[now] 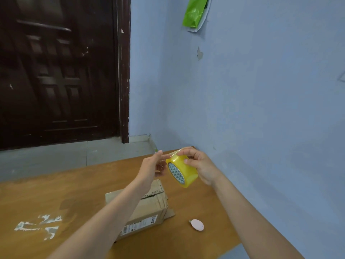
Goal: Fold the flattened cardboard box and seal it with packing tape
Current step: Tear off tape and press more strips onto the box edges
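One wooden table (56, 193), orange-brown, fills the lower half of the view against a pale blue wall (242, 100); a dark panelled door (56, 71) stands at far left, and a green plastic bag (195, 13) hangs high on the wall. Whitish scuffed patches (40, 225) mark the tabletop at left. One cardboard box (145, 208), brown and folded up into shape, sits on the table near its right-hand middle, partly hidden under the left forearm; its top flaps meet along a ragged dark seam, the upper surface is creased and ribbed, a loose flap juts from its right base, and a white printed shipping label runs along the near side. One roll of packing tape (183, 171), translucent yellow with a white-and-grey triangle pattern on its core, is held in the air above and beyond the box. Right hand (201, 165): clasped over the roll from the right, thumb on its face, fingers curled across the top. Left hand (155, 167): fingers extended toward the roll's upper edge, where a clear strip of tape lifts away; whether the fingertips actually pinch the strip cannot be told. One small pink oval object (197, 224) with a grey tip lies on the table right of the box, apart from it.
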`<state>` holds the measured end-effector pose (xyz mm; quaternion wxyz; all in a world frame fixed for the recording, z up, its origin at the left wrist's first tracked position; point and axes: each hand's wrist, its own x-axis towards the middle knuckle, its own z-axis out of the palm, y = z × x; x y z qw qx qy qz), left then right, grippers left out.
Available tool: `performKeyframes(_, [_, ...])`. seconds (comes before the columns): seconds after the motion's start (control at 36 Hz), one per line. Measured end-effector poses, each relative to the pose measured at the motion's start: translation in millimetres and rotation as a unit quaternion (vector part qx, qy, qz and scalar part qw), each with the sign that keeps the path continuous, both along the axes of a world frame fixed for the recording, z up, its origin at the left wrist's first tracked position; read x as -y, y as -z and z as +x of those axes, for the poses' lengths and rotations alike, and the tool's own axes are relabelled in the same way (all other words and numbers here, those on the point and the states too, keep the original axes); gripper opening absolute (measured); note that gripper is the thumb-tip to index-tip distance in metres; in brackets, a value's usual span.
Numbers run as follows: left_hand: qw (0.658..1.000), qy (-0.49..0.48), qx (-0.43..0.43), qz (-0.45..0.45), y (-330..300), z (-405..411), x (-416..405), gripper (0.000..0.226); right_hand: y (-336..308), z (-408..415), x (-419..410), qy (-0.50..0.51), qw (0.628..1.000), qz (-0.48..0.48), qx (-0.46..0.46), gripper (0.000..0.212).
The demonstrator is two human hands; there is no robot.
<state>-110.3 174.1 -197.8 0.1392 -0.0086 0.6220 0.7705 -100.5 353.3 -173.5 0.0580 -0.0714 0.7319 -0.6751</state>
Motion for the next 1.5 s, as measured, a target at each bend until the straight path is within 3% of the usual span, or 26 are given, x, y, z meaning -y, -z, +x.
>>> performKeyframes(0.08, [0.980, 0.048, 0.145, 0.125, -6, -2, 1, 0.053, 1, 4, -1, 0.006, 0.999, 0.041, -0.025, 0.027])
performKeyframes(0.19, [0.925, 0.053, 0.272, 0.261, -12, -2, -1, 0.040, 1, 10, -2, 0.002, 0.995, 0.085, -0.056, 0.035])
performKeyframes(0.28, [0.906, 0.034, 0.331, 0.262, -13, -5, -6, 0.029, 1, 14, -2, -0.006, 0.990, 0.116, -0.083, 0.036])
performKeyframes(0.39, [0.915, 0.012, 0.358, 0.185, -13, -9, -12, 0.017, 3, 18, -2, -0.022, 0.975, 0.191, -0.114, 0.040])
performKeyframes(0.47, [0.937, -0.019, 0.321, 0.140, -10, -10, -18, 0.019, 2, 19, -2, -0.030, 0.969, 0.214, -0.121, 0.043])
performKeyframes(0.67, [0.978, -0.123, 0.141, 0.093, -5, -1, -33, 0.012, 9, 22, 4, 0.015, 0.994, 0.096, -0.051, 0.041])
performKeyframes(0.89, [0.985, -0.151, 0.052, 0.072, 3, 5, -31, 0.006, 18, 26, 9, 0.030, 0.997, 0.064, -0.010, 0.024])
performKeyframes(1.03, [0.987, -0.126, -0.103, -0.017, -3, 4, -32, 0.011, 28, 24, 10, 0.076, 0.993, 0.089, 0.007, 0.032])
performKeyframes(1.17, [0.991, -0.103, -0.085, -0.005, 7, -5, -14, 0.011, 26, 28, 6, 0.087, 0.992, 0.090, -0.027, 0.034])
performKeyframes(1.31, [0.993, -0.068, -0.058, 0.073, 8, 0, -17, 0.007, 26, 22, 10, 0.082, 0.989, 0.121, -0.017, 0.035])
performKeyframes(1.5, [0.986, -0.107, -0.082, 0.101, 4, 3, -22, 0.018, 23, 22, 16, 0.068, 0.992, 0.105, -0.020, 0.034])
